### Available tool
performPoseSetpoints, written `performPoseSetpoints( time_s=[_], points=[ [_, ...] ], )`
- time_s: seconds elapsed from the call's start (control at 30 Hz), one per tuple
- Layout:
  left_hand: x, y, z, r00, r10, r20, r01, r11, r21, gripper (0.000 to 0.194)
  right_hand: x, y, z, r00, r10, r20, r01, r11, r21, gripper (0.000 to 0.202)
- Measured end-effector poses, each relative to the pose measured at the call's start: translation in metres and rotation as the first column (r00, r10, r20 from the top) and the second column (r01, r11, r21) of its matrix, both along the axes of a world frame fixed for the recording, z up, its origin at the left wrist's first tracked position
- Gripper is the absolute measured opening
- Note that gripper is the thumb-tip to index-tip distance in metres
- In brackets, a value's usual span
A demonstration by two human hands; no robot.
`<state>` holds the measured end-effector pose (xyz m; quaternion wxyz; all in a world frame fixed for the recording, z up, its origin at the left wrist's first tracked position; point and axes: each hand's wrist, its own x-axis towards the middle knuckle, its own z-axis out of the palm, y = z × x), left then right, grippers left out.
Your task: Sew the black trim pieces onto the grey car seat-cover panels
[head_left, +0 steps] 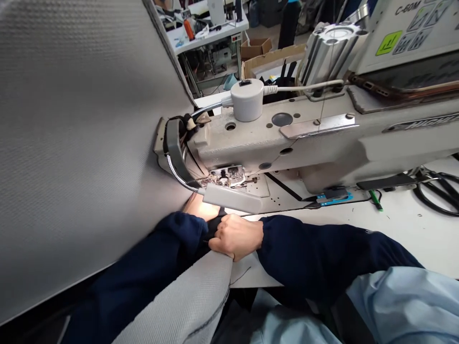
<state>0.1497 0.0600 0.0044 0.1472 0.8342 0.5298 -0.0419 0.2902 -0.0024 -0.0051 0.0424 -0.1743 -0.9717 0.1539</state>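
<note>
My right hand (236, 236) is closed in a fist on the edge of a grey textured fabric (193, 291), which hangs down toward my lap. Black material (214, 224) shows between my two hands. Beside the needle area of a sewing machine (247, 145), my left hand (202, 208) reaches in under the lit lamp; its fingers are hidden by the lamp head and the machine. A large grey fabric panel (79, 143) rises on the left, close against the machine's head. The lamp head (233, 198) sits just above my hands.
Black scissors (439, 188), a green-handled tool (376, 200) and a blue item (335, 197) lie at the right of the white table (398, 229). A phone (405, 81) rests on the machine arm. Behind stand cardboard boxes (274, 59) and another worktable (182, 45).
</note>
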Motion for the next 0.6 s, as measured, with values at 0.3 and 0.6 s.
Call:
performPoseSetpoints(
  time_s=[0.3,0.6],
  points=[
    [-0.037,-0.062,0.009,0.990,-0.101,-0.098,0.113,0.986,0.125,0.033,-0.001,-0.041,-0.009,0.991,0.106,-0.079,-0.110,0.993,-0.047,0.020],
    [-0.014,-0.066,0.003,0.940,-0.185,-0.288,0.203,0.979,0.034,0.058,-0.001,-0.034,-0.020,0.994,0.072,-0.082,-0.068,0.997,0.042,0.011]
  ],
)
